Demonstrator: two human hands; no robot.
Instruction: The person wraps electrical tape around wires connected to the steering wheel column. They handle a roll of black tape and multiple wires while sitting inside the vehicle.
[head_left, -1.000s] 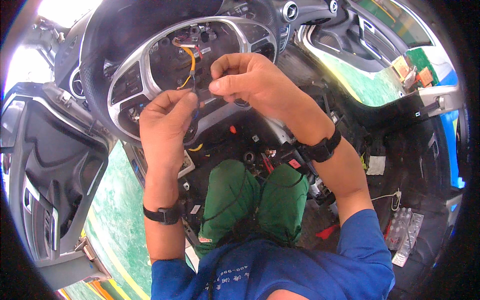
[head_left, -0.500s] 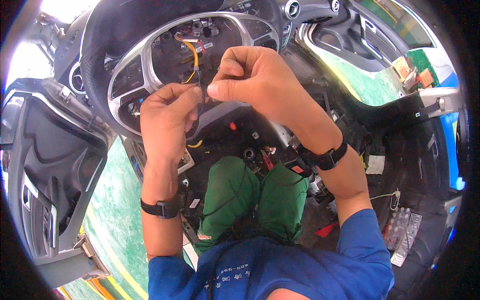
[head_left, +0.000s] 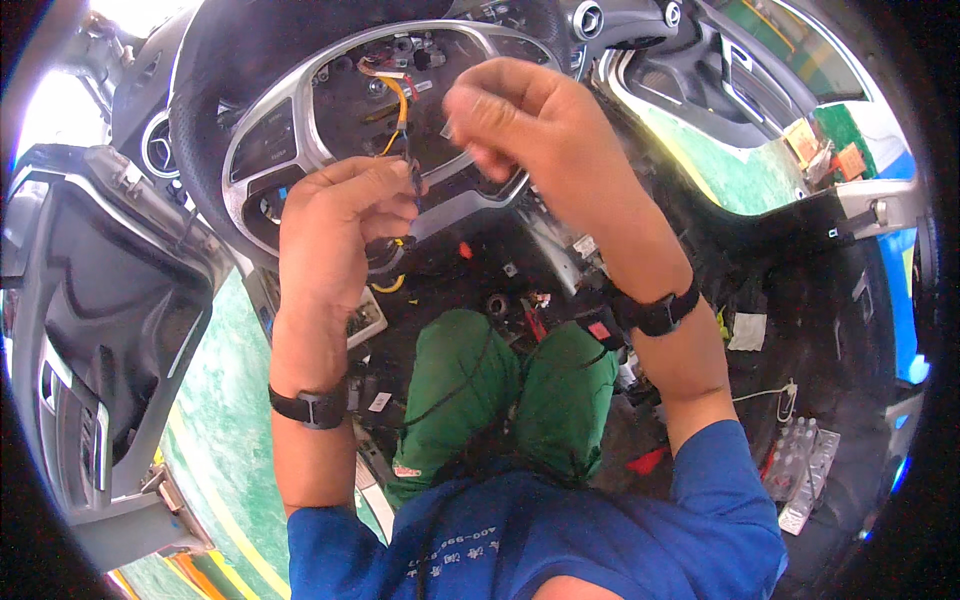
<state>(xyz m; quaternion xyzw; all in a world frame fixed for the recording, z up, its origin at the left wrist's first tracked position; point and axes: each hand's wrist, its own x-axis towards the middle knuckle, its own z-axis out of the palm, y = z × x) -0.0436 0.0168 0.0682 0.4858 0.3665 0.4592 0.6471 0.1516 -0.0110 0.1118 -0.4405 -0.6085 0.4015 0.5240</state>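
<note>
My left hand [head_left: 340, 215] is closed in a pinch on a bundle of thin dark wires [head_left: 416, 180], in front of the steering wheel [head_left: 312, 125]. A yellow cable [head_left: 400, 105] runs down from the wheel's opened centre to the wires at my fingertips. To the right and a little higher, my right hand [head_left: 535, 115] is raised, apart from the wires. Its thumb and forefinger pinch a small pale strip [head_left: 447, 130], too small to name surely. Inside the wheel's centre, connectors and a bare mounting plate [head_left: 345, 95] are exposed.
Car doors stand open on the left [head_left: 110, 250] and far right [head_left: 740, 75]. A yellow looped cable [head_left: 390, 285] hangs below the wheel. Loose parts lie about the dark floor by my green-trousered knees [head_left: 460, 370]. Clear bottles [head_left: 795, 455] lie at right.
My right hand has moved up and away from the wires, and a pale strip now shows at its fingertips. My left hand keeps its pinch, having shifted slightly.
</note>
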